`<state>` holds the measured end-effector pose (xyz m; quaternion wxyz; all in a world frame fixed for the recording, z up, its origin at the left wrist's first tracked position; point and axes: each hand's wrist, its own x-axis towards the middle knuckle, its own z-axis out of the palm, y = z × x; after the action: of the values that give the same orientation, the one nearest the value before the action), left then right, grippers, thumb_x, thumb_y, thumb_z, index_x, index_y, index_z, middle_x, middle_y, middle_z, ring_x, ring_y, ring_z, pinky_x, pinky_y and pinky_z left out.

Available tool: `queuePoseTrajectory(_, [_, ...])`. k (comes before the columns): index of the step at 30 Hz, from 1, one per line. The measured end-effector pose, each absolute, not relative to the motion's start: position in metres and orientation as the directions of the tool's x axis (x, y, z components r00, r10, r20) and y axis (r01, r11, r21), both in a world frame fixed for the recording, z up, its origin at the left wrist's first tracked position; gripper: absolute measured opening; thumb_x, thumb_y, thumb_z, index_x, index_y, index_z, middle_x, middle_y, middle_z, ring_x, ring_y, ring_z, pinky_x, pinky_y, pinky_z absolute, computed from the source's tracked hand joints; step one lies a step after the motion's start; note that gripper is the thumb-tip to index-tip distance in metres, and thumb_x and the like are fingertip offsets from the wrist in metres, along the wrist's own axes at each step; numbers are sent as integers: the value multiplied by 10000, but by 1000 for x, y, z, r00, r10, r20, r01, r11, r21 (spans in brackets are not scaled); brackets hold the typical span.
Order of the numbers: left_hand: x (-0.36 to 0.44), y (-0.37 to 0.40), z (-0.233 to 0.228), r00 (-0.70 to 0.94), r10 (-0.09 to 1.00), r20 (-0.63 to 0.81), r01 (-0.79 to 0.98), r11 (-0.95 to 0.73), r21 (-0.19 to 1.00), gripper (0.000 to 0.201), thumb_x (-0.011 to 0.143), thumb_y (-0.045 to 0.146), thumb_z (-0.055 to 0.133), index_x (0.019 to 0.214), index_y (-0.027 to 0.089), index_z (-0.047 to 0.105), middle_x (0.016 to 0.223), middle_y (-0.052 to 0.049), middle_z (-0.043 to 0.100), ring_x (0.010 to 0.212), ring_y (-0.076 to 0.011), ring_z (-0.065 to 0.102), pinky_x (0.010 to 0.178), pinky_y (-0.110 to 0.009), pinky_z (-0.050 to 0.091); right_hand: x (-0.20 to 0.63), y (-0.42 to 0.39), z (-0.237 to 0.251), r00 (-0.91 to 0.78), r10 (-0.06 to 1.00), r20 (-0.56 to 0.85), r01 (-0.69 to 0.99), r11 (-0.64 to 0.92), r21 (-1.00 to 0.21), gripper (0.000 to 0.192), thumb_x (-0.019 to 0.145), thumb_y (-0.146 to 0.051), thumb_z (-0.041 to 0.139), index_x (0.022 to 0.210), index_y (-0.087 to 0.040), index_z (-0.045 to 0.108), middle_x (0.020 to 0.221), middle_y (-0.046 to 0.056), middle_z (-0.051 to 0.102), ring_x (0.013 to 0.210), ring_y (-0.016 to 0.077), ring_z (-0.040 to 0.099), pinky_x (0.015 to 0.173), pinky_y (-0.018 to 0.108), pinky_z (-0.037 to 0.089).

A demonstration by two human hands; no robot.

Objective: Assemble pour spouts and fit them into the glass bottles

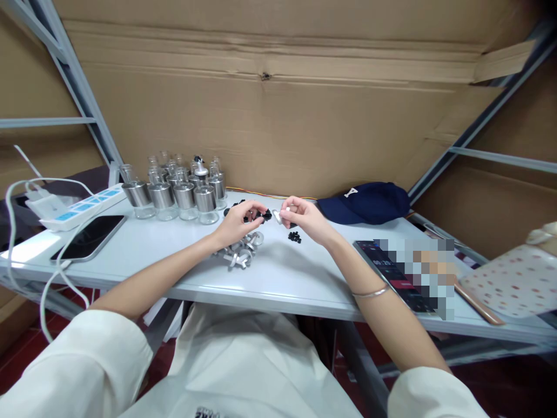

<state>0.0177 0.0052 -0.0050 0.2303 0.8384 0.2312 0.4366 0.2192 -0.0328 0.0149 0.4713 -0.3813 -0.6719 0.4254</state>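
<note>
My left hand (238,224) is closed in a pinch on a small black stopper (267,215) above the table. Facing it, my right hand (302,216) pinches a silvery pourer spout (277,216), whose far part the fingers hide. A small gap separates the two parts. Below my left hand lies a pile of silvery spouts (238,255) with round flanges. More black pieces (238,204) sit behind that hand, partly covered by it. Under my right hand rests a little cluster of small black caps (295,237).
Several glass bottles with steel sleeves (162,196) stand at the back left; one carries a spout (200,168). A power strip (82,209), a tablet (90,238) and white cables lie left. A navy cap (369,203) and a phone (383,267) lie right. Cardboard (270,128) walls the back.
</note>
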Motion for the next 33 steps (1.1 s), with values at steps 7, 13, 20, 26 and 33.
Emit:
queuePoseTrajectory(7, [19, 8, -7, 398, 694, 599, 63, -673, 737, 210, 761, 277, 600, 918, 141, 569, 872, -43, 580, 779, -115, 550, 710, -244, 485, 218, -32, 15, -151, 924, 351, 101, 368, -924, 356, 675, -462, 700, 737, -189, 480, 521, -54, 539, 492, 87, 463, 559, 252, 349])
queuePoseTrajectory(13, [20, 8, -9, 397, 703, 590, 7, -645, 764, 212, 750, 274, 623, 901, 137, 569, 864, -40, 566, 788, -116, 553, 731, -255, 503, 215, -33, 14, -163, 924, 346, 105, 365, -925, 368, 669, -475, 700, 738, -192, 475, 552, -42, 567, 514, 96, 507, 586, 264, 392])
queuePoseTrajectory(20, [19, 7, -9, 473, 648, 598, -14, -673, 740, 270, 714, 233, 667, 946, 143, 562, 944, -56, 551, 847, -129, 560, 771, -276, 513, 215, -32, 14, -149, 923, 356, 91, 371, -924, 367, 667, -471, 704, 743, -190, 483, 559, -41, 576, 518, 89, 520, 599, 260, 418])
queuePoseTrajectory(26, [18, 6, -9, 512, 592, 623, -24, -715, 699, 294, 721, 176, 640, 1001, 148, 555, 984, -66, 564, 871, -128, 573, 814, -284, 501, 215, -31, 15, -145, 920, 363, 89, 378, -921, 374, 666, -488, 698, 744, -194, 480, 569, -39, 575, 524, 95, 524, 601, 274, 436])
queuePoseTrajectory(33, [19, 8, -8, 483, 736, 474, 112, -589, 801, 405, 741, 299, 642, 1112, 165, 548, 922, -43, 580, 675, -83, 544, 677, -245, 473, 214, -32, 16, -108, 919, 378, 81, 388, -918, 389, 649, -510, 701, 742, -203, 482, 573, -38, 574, 534, 102, 529, 615, 284, 446])
